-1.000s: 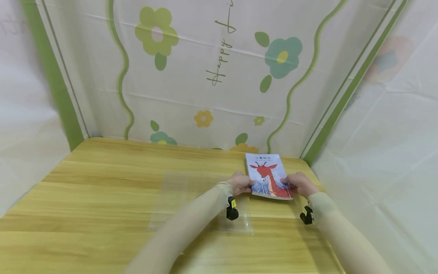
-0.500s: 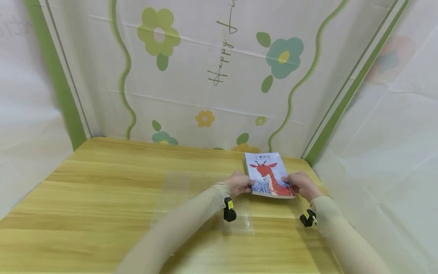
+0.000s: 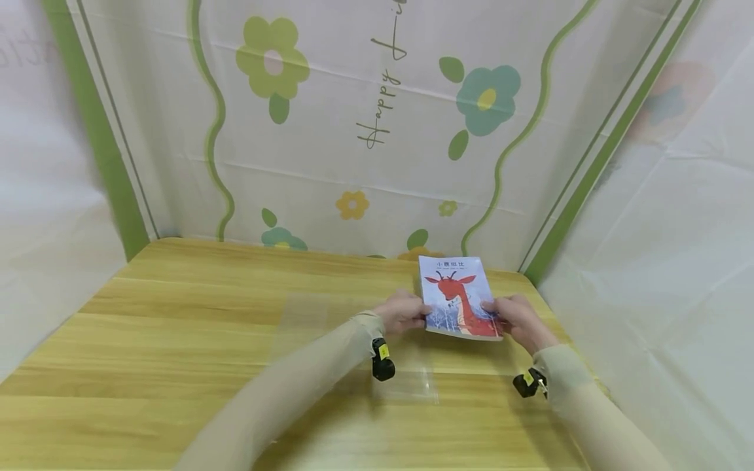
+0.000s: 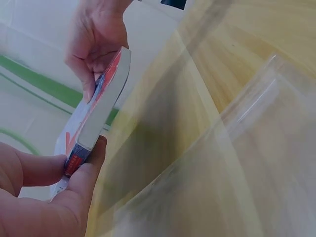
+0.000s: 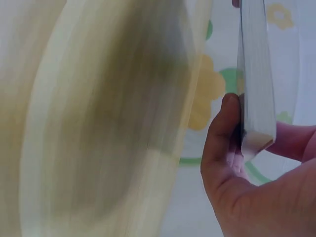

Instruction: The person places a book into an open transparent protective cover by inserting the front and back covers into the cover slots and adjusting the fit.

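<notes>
A small paperback book (image 3: 456,297) with a red deer on its blue-white cover is held face up between both hands. My left hand (image 3: 403,312) pinches its left edge, thumb on the cover and fingers beneath. On the opposite edge my right hand (image 3: 518,319) grips it the same way. The left wrist view shows the book's pale page edge (image 4: 106,108) with a gap to the table. In the right wrist view the book (image 5: 256,74) is seen edge-on between thumb and fingers. A clear plastic bag (image 3: 406,386) lies flat on the table, partly behind my left forearm.
The wooden table (image 3: 177,327) stretches out to the left. A white curtain (image 3: 353,163) with flowers hangs along its far edge, and another sheet (image 3: 665,261) closes off the right side near my right arm.
The book has risen off the table and shifted slightly left and away, with both hands keeping hold. My left forearm has moved left; the plastic bag has stayed put.
</notes>
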The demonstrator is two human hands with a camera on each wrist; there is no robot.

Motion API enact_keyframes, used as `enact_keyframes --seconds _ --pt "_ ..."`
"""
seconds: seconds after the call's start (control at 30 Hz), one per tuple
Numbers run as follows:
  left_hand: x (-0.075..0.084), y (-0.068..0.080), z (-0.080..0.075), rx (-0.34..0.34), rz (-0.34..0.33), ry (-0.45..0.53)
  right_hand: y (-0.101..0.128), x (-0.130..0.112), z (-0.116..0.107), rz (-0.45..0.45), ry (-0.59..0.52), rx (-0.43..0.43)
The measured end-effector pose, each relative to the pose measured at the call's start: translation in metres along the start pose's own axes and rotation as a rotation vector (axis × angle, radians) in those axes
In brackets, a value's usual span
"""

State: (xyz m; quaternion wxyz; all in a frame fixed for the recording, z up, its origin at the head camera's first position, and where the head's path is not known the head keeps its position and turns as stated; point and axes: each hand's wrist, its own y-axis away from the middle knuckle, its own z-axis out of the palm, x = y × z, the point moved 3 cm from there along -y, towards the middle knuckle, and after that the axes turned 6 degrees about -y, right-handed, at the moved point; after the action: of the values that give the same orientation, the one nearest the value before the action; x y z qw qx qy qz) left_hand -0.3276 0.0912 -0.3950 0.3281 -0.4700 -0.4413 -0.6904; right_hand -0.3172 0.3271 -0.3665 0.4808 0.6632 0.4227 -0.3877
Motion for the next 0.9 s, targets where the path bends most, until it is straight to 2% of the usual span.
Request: enact_keyframes --seconds 0.17,0.3,0.53,0.9 --pt "0.003 0.009 -0.007 -0.014 0.013 -0.048 0.014 -0.002 0.007 -0.018 -0.042 -0.017" --pt "0.002 0.016 -0.012 -0.027 0.030 -0.048 0.022 -0.004 0.013 -0.038 -0.055 -0.022" --pt "0.004 0.033 -0.021 -0.029 0.044 -0.090 0.037 -0.004 0.023 -0.022 -0.127 -0.062" --pt "0.008 0.064 -0.034 -0.077 0.064 -0.072 0.061 -0.008 0.039 -0.050 -0.214 -0.130"
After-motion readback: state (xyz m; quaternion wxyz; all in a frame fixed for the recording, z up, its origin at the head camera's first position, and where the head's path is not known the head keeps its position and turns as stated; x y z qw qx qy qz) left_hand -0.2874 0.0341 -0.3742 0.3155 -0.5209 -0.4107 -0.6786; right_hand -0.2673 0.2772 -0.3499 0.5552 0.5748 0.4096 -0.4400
